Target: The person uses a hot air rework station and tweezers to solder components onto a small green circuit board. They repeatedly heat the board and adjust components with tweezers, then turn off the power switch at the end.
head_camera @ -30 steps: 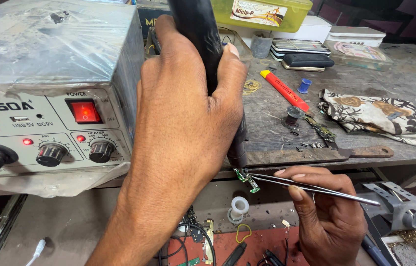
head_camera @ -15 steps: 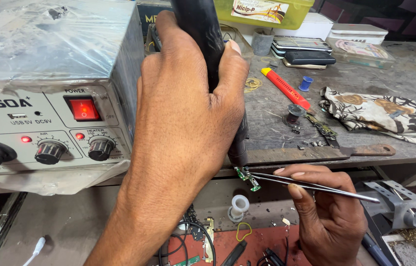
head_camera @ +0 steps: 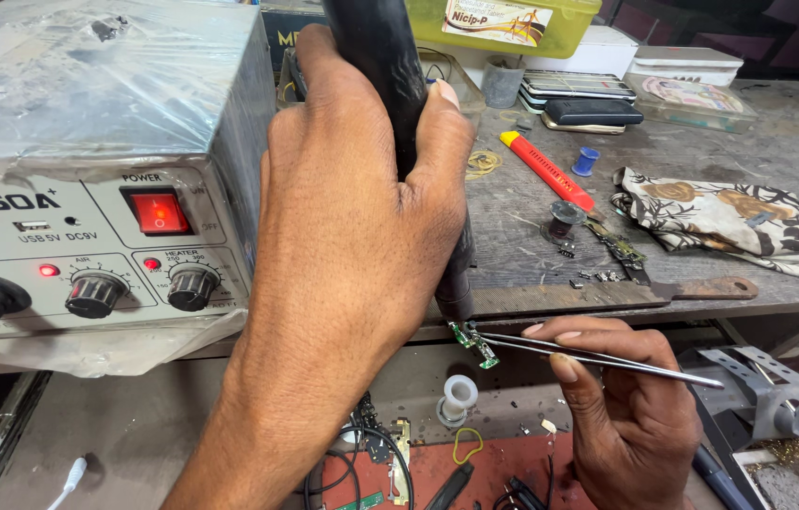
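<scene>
Near the bottom, a red mat [head_camera: 513, 472] is lying low down with black wires [head_camera: 361, 453] and a small white spool [head_camera: 459, 397] on it. At the near right, a grey metal bracket [head_camera: 763, 392] is sitting beside a tray [head_camera: 787, 477] that is holding gold-coloured bits.

The right hand [head_camera: 631, 425] is pinching thin, shiny metal tweezers [head_camera: 598, 354], with its fingers closed around them. The tweezer tips are gripping a tiny green circuit board [head_camera: 473, 342] just below the front edge of the wooden table [head_camera: 532, 246].

The left hand [head_camera: 352, 227] is wrapped tight around a black, round hot-air wand [head_camera: 390, 85]. The wand is pointing down, and its dark metal tip is hanging just above the little board.

To the left, a grey box-shaped machine [head_camera: 97, 170] is sitting under crinkly clear plastic. Its red switch [head_camera: 159, 212] is glowing, and two black round knobs [head_camera: 97, 295] are sticking out below it.

Farther back on the rough, dusty table, a red and yellow cutter [head_camera: 546, 170] is lying flat. A flowery cloth [head_camera: 721, 217] is lying crumpled at the right. At the far edge, a yellow-green plastic box [head_camera: 503, 24] is sitting with its lid on, so I cannot tell what is inside. White flat boxes [head_camera: 692, 71] and a black pouch [head_camera: 593, 111] are sitting beside it.
</scene>
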